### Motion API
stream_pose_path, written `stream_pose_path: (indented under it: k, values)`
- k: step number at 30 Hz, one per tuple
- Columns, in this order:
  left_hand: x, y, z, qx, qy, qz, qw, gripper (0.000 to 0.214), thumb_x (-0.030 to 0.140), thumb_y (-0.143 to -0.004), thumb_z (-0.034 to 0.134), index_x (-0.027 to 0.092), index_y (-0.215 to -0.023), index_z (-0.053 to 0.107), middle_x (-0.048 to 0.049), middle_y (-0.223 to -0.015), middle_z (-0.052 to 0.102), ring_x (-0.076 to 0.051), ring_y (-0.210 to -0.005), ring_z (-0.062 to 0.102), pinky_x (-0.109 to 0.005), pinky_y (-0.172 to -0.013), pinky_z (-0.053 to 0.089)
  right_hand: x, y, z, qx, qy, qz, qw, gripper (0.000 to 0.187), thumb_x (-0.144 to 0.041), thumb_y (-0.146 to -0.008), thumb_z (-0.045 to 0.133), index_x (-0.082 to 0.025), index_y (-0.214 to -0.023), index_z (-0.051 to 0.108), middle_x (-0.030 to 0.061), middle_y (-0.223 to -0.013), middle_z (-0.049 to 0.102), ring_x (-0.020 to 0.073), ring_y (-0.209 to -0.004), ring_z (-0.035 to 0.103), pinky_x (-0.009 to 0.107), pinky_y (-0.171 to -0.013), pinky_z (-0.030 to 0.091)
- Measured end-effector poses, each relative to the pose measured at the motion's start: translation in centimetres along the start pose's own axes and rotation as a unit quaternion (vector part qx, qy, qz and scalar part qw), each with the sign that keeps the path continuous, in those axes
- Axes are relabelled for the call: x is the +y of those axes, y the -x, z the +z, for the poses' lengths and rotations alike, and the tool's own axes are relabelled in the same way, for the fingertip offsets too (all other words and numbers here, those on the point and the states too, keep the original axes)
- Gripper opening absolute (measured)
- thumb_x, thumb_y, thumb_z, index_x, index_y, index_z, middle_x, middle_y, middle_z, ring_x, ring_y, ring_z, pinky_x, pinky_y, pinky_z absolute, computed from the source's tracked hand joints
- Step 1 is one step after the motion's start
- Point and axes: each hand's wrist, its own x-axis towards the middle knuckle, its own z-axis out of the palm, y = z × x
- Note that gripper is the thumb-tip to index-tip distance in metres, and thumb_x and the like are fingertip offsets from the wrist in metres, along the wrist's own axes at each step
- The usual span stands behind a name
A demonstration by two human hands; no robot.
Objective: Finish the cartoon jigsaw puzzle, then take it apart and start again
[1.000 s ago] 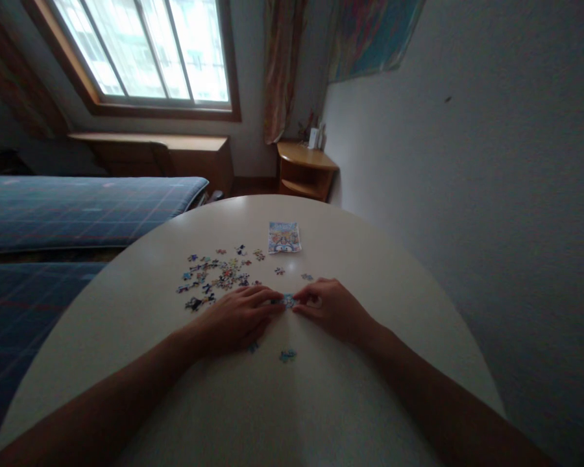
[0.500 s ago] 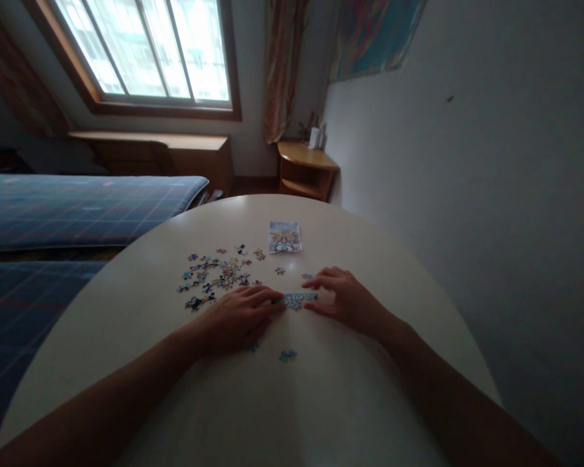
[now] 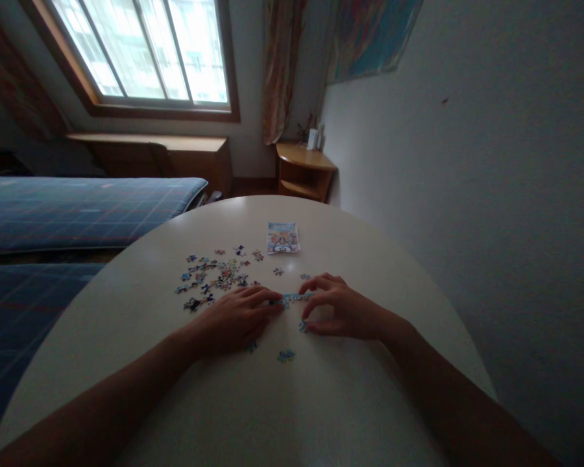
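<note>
A short strip of joined light-blue jigsaw puzzle pieces (image 3: 292,298) lies on the white table. My left hand (image 3: 241,318) rests on the tabletop, its thumb and forefinger closed on the strip's left end. My right hand (image 3: 338,305) arches over the right end, partly covering it. Between its thumb and a finger is a single blue puzzle piece (image 3: 302,326), just nearer to me than the strip. Another small group of puzzle pieces (image 3: 286,355) lies closer to me, and one loose piece (image 3: 252,347) shows beside my left hand.
Many loose puzzle pieces (image 3: 226,275) are scattered beyond my left hand. A printed picture packet (image 3: 283,239) lies farther back on the round table (image 3: 370,402). A plaid mattress (image 3: 78,214) stands at the left, a white wall (image 3: 491,194) at the right, and a corner shelf (image 3: 304,157) behind.
My right hand has drawn slightly toward me from the strip's right end, and a puzzle piece now shows at its thumb. My left hand stays on the strip.
</note>
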Motion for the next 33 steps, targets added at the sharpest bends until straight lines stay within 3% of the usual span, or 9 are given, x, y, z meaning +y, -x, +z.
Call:
stream_pose_path:
  k: [4,8,13,18,27,33]
  values:
    - [-0.2,0.1,0.2,0.0,-0.002,-0.001,1.0,0.037,0.017,-0.097,0.045,0.022,-0.133,0.053,-0.009,-0.138,0.055,-0.026,-0.122,0.053,-0.047,-0.102,0.049,1.6,-0.2,-0.3,0.098,0.055,0.095,0.989,0.006,-0.026,-0.084,0.071,-0.024,-0.089,0.074,0.0058,-0.105,0.069,0.0227,-0.102,0.06,0.041,-0.094,0.041]
    - [-0.2,0.1,0.2,0.005,-0.005,-0.001,1.0,0.037,0.018,-0.097,0.045,0.022,-0.134,0.052,-0.0086,-0.138,0.055,-0.026,-0.123,0.053,-0.047,-0.102,0.049,3.3,-0.8,0.4,0.16,0.095,0.186,0.965,0.013,-0.03,-0.084,0.069,-0.024,-0.095,0.075,0.0071,-0.103,0.07,0.0252,-0.099,0.061,0.042,-0.091,0.043]
    - [0.1,0.0,0.0,0.012,0.0,0.004,1.0,0.036,0.016,-0.097,0.044,0.021,-0.132,0.053,-0.0096,-0.136,0.056,-0.025,-0.121,0.054,-0.046,-0.101,0.049,3.7,-1.1,1.3,0.152,0.101,0.182,0.966,0.017,-0.038,-0.083,0.071,-0.028,-0.096,0.077,0.0062,-0.107,0.07,0.0258,-0.102,0.06,0.043,-0.092,0.042]
    - [0.2,0.0,-0.1,0.005,0.002,-0.002,1.0,0.035,0.016,-0.097,0.045,0.021,-0.13,0.055,-0.0094,-0.136,0.056,-0.025,-0.121,0.054,-0.044,-0.101,0.049,3.5,-0.7,0.8,0.117,0.082,0.178,0.974,0.015,-0.037,-0.083,0.071,-0.03,-0.094,0.077,0.0052,-0.108,0.07,0.0269,-0.105,0.06,0.047,-0.095,0.04]
    - [0.2,0.0,-0.1,0.016,0.006,-0.003,1.0,0.036,0.017,-0.097,0.045,0.022,-0.131,0.054,-0.0089,-0.136,0.057,-0.024,-0.121,0.054,-0.044,-0.1,0.049,4.1,-0.8,0.4,0.089,0.049,0.193,0.976,0.01,-0.029,-0.077,0.072,-0.024,-0.085,0.075,0.0077,-0.108,0.069,0.0259,-0.103,0.06,0.043,-0.093,0.044]
    - [0.1,-0.1,0.0,0.011,0.0,-0.001,1.0,0.034,0.017,-0.098,0.043,0.021,-0.13,0.054,-0.0092,-0.136,0.056,-0.025,-0.12,0.054,-0.045,-0.099,0.05,3.4,-0.9,0.3,0.082,0.045,0.195,0.976,0.011,-0.023,-0.074,0.071,-0.021,-0.084,0.072,0.0053,-0.088,0.071,0.0225,-0.091,0.063,0.035,-0.083,0.045]
